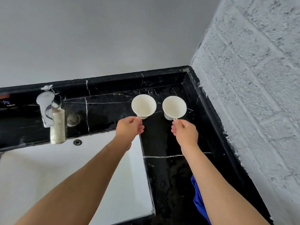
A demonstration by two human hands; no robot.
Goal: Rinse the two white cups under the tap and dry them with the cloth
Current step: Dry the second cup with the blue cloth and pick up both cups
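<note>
**Both cups held by their handles on the black counter**

Your left hand point(129, 127) is closed on the handle of the left cup point(143, 106), thumb and fingers pinched at its near side. Your right hand point(185, 132) pinches the handle of the right cup point(174, 108) the same way. Both white cups are upright, mouths open toward you, side by side but apart, at the back of the black marble counter point(162, 143) near the corner where the plain wall meets the rough white brick wall point(251, 78). Whether their bases rest on the counter or are just lifted, you cannot tell from here.

The chrome tap point(48, 111) is well to the left of the cups, above the white sink point(65, 168). The blue cloth point(198, 200) lies on the counter beside your right forearm, partly hidden by it. Water drops fleck the counter near the cloth.
</note>
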